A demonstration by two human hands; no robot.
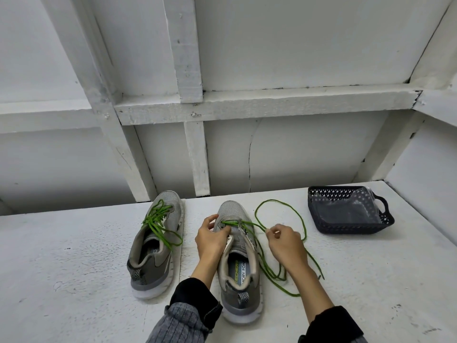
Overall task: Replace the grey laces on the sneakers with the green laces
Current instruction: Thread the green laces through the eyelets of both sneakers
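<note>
White table (74, 268), right sneaker (238, 273) lengthwise, toe pointing away

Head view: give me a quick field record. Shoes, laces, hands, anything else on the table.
left shoe: fully laced in green, tied, toe away from the person
right shoe: green lace only through the eyelets nearest the toe, the rest loose on the table to its right
left hand: grips the right shoe near its front eyelets
right hand: pinches the loose green lace
basket: dark, far right, clear plastic inside; contents unclear
grey laces: not seen
</note>
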